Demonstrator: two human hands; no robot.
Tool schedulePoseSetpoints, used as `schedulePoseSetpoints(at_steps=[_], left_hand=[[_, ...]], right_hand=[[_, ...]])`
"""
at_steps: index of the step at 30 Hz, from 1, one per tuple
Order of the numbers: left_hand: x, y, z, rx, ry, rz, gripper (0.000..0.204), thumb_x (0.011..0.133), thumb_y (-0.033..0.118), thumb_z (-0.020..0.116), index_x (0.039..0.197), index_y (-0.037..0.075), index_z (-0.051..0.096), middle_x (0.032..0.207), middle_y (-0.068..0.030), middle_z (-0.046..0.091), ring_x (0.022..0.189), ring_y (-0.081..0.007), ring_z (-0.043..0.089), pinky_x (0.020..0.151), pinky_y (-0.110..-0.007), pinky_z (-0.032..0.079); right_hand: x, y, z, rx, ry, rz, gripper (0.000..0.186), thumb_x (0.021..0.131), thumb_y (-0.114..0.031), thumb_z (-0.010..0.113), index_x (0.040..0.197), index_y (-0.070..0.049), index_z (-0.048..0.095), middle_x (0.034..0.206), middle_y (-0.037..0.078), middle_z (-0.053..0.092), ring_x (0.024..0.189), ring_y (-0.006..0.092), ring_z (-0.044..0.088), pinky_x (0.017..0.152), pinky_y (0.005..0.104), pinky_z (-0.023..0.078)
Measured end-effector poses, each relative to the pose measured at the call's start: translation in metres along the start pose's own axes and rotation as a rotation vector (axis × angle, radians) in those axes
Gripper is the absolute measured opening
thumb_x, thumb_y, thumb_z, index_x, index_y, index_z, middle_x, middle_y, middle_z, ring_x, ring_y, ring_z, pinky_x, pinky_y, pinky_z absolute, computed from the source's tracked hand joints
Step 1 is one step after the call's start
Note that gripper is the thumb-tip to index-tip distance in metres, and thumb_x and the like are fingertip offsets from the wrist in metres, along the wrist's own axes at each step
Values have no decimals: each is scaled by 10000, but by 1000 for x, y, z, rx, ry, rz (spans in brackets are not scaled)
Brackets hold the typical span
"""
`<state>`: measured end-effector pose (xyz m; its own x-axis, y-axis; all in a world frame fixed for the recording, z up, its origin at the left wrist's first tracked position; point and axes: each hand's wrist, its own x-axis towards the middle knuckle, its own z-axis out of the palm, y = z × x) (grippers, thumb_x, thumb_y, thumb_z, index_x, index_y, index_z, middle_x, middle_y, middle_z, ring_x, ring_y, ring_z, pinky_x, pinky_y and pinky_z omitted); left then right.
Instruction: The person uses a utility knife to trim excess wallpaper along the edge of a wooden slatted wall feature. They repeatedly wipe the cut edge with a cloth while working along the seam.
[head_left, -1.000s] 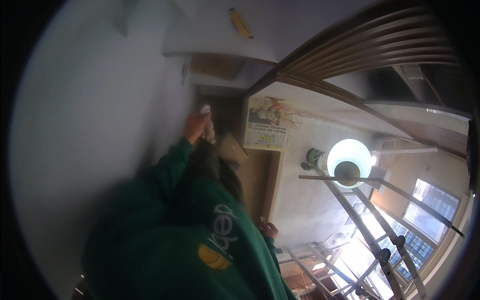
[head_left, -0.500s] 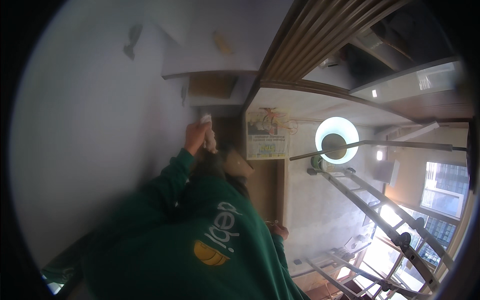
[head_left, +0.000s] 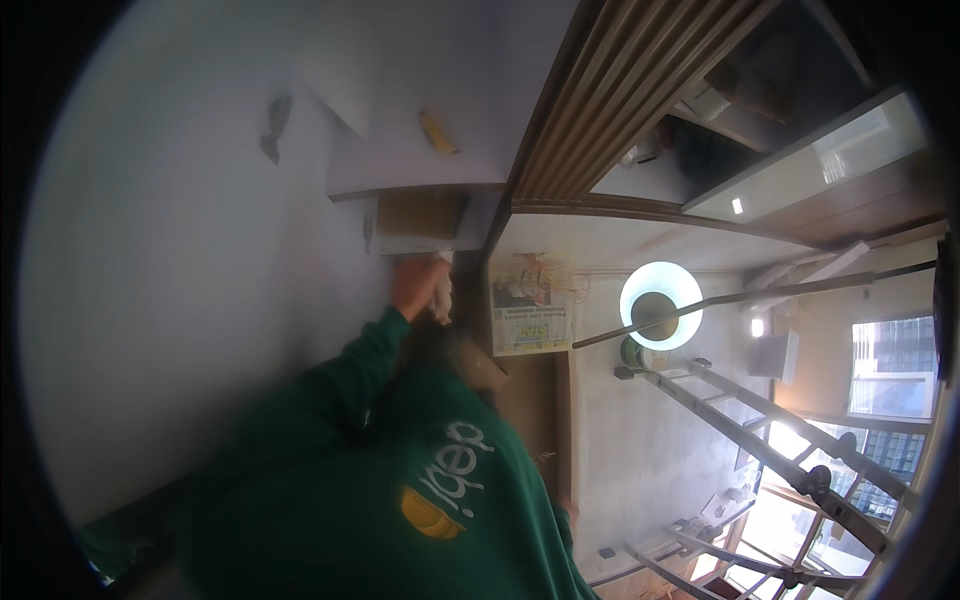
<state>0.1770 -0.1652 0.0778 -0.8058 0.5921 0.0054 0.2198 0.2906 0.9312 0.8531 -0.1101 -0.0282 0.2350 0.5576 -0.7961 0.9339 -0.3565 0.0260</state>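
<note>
A person in a dark green long-sleeved sweatshirt [head_left: 400, 480] is filling the lower part of the view, seen from close by. One raised hand [head_left: 415, 285] is closing around a small crumpled white cloth [head_left: 441, 298] and pressing it against the pale white wall [head_left: 180, 250], just below a flat brown panel [head_left: 420, 213] set under a white ledge. Whether this is the wearer's own hand, I cannot tell. No other hand is showing. At three o'clock from the hand, a sheet of printed newspaper [head_left: 530, 315] is hanging. Further toward three o'clock, a round glowing ring lamp [head_left: 660, 305] is shining above a grey metal ladder [head_left: 780, 440].
</note>
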Motion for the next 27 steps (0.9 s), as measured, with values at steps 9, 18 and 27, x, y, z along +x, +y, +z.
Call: schedulePoseSetpoints(at_steps=[9, 18, 27], left_hand=[[108, 153, -31, 487, -100, 232, 377, 925, 383, 612, 746, 66, 709, 692, -138, 682, 608, -332, 635, 621, -454, 502], [220, 230, -3, 679, -120, 333, 510, 893, 487, 651, 642, 44, 675, 668, -166, 644, 645, -367, 627, 615, -483, 485], [167, 289, -25, -42, 37, 219, 380, 868, 370, 767, 814, -6, 763, 608, -83, 649, 568, -163, 636, 543, -327, 483]], right_hand=[[-88, -137, -22, 866, 206, 110, 259, 815, -15, 637, 1025, 129, 683, 880, 272, 710, 728, 361, 732, 589, 453, 624], [-12, -143, 15, 515, 286, -316, 275, 806, -86, 654, 1014, 81, 724, 936, 229, 732, 782, 331, 732, 700, 444, 621], [-21, -132, 13, -218, 379, -494, 316, 832, -271, 679, 1052, -68, 781, 910, 153, 761, 887, 240, 733, 836, 415, 576]])
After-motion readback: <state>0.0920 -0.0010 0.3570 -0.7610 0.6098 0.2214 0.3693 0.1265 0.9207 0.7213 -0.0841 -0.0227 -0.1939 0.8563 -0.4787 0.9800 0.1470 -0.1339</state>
